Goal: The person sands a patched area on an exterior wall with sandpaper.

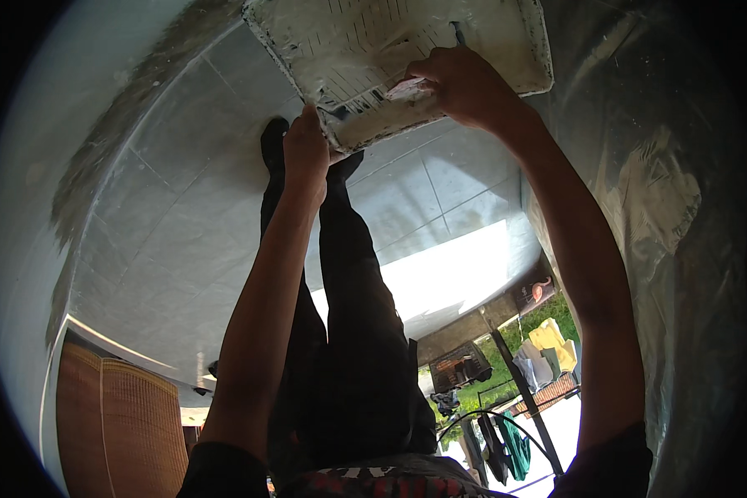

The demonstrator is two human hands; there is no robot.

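A ribbed paint tray [506,58], smeared with off-white paint, is held out in front of me at the top of the view, its upper part cut off. My left hand [307,149] is closed on the tray's near left corner. Over the tray's near part is my right hand [465,87], fingers curled together. A pale pinkish, paint-smeared piece [408,87] sticks out at its left side, and a dark slim bit [459,35] shows just above the knuckles. The fingers hide most of what is held, so I cannot tell its kind.
Grey floor tiles [166,191] lie under my legs, with a bright sunlit patch. On the left rises a wall [25,191] with a rough patchy band low down. Plastic sheeting [647,191] covers the right side. A brown woven panel [141,415] stands lower left; laundry [552,344] hangs outside.
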